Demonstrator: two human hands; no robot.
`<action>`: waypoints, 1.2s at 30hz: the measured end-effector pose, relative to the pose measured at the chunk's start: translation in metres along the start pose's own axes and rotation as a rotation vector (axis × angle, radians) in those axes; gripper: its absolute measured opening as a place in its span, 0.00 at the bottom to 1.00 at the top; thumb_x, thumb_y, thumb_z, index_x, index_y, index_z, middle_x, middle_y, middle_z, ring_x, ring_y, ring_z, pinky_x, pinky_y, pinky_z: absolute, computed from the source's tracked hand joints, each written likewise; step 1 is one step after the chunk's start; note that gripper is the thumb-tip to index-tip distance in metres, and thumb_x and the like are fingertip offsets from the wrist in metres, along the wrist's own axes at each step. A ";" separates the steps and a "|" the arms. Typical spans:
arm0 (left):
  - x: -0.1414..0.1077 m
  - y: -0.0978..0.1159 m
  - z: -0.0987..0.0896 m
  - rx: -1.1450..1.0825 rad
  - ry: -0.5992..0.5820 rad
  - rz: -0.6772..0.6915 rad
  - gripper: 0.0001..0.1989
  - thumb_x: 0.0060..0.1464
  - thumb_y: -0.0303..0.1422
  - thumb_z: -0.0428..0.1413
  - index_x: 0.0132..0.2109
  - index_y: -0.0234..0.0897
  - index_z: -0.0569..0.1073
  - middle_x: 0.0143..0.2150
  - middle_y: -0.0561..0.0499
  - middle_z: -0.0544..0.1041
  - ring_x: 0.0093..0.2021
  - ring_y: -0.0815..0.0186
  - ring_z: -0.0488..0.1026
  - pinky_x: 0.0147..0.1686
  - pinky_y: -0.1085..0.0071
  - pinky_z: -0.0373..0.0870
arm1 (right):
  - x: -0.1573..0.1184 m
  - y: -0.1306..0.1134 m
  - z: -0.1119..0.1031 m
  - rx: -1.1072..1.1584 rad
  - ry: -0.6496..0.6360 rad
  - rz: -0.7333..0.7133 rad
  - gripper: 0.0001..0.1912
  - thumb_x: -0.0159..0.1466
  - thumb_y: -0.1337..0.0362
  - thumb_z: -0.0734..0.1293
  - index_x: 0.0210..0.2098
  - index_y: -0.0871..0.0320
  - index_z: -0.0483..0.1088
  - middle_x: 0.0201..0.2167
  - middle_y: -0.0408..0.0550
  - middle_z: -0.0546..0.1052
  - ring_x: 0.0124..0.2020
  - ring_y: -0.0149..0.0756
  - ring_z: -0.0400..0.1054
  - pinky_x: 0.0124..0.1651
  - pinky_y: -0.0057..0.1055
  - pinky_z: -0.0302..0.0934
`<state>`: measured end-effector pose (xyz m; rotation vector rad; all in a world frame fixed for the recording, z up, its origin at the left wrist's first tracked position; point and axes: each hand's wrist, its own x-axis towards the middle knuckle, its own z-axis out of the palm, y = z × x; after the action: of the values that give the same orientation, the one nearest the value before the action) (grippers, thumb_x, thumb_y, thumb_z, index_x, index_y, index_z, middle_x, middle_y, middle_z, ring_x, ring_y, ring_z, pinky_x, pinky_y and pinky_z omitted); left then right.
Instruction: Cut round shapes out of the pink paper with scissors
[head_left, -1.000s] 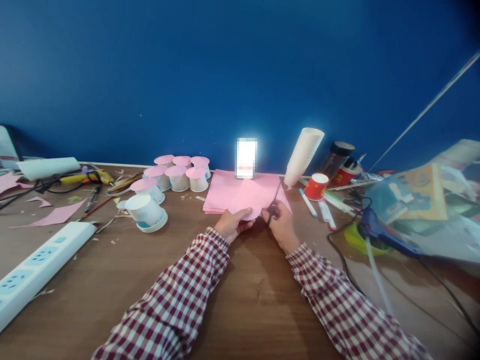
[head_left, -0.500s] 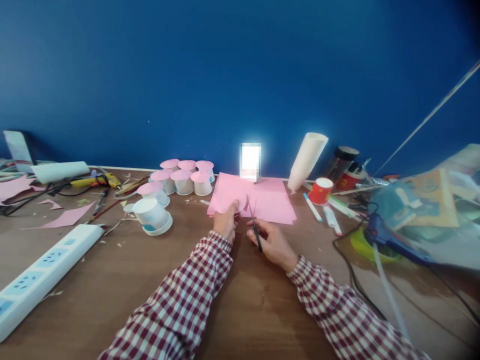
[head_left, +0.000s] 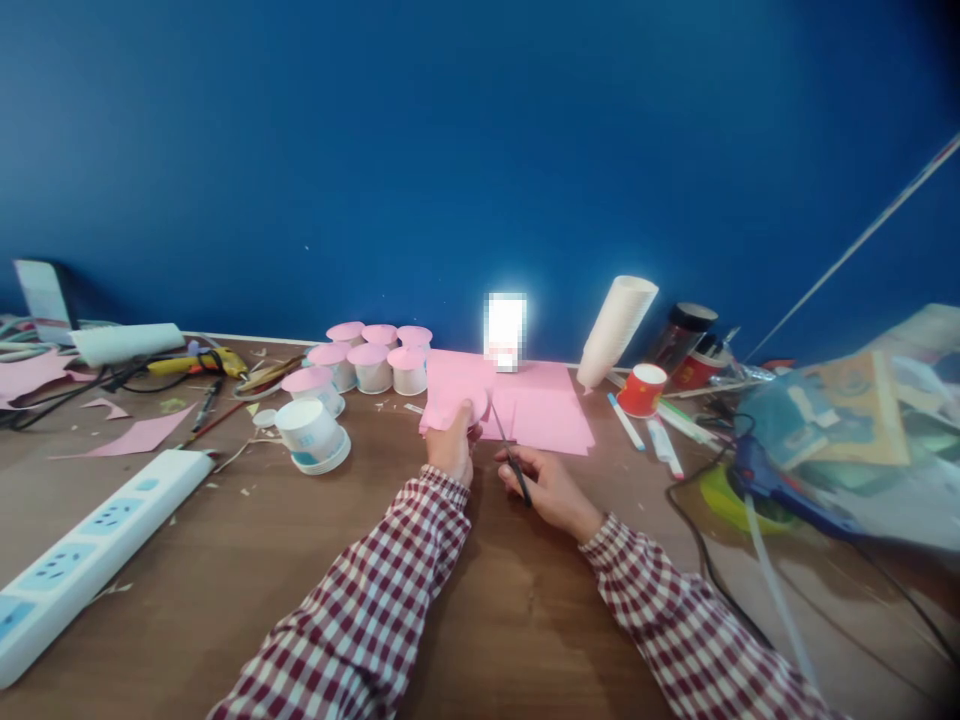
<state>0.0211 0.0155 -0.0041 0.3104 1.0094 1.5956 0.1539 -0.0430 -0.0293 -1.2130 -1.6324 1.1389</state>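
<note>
On the brown bench [head_left: 525,620], below a blue wall [head_left: 450,150], the left hand [head_left: 451,450] is pinching pink paper [head_left: 480,408] toward the far edge. The right hand [head_left: 556,490] is clasping scissors [head_left: 514,463].

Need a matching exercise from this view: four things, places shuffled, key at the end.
Things:
1. scissors
2. power strip
3. red cup
4. pink paper piece

Places:
A. on the table, right of the pink sheets
B. in the left hand
C. in the right hand
D. left of both arms, by the picture's left edge

Pairs: 1-C, 2-D, 3-A, 4-B
</note>
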 end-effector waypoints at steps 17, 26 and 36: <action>-0.014 -0.018 0.000 0.086 -0.097 0.004 0.17 0.39 0.30 0.65 0.39 0.32 0.73 0.28 0.52 0.75 0.23 0.71 0.72 0.23 0.75 0.71 | 0.003 -0.004 0.000 0.113 0.020 -0.067 0.17 0.62 0.55 0.65 0.45 0.59 0.71 0.32 0.46 0.75 0.29 0.32 0.66 0.32 0.27 0.63; -0.023 -0.023 0.001 0.107 -0.080 -0.049 0.14 0.42 0.28 0.64 0.39 0.31 0.74 0.28 0.49 0.77 0.24 0.69 0.74 0.23 0.75 0.72 | 0.004 -0.003 -0.002 0.149 0.091 -0.084 0.16 0.61 0.55 0.66 0.42 0.60 0.70 0.30 0.45 0.74 0.29 0.31 0.66 0.31 0.27 0.61; -0.024 -0.026 0.000 0.102 -0.116 -0.054 0.16 0.40 0.30 0.64 0.40 0.30 0.75 0.28 0.48 0.78 0.26 0.67 0.75 0.24 0.74 0.72 | 0.003 -0.009 -0.003 0.137 0.110 -0.060 0.17 0.60 0.52 0.66 0.38 0.59 0.69 0.24 0.41 0.69 0.25 0.30 0.62 0.26 0.26 0.58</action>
<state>0.0457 -0.0072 -0.0155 0.4374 1.0029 1.4638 0.1539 -0.0405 -0.0193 -1.1119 -1.4742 1.1078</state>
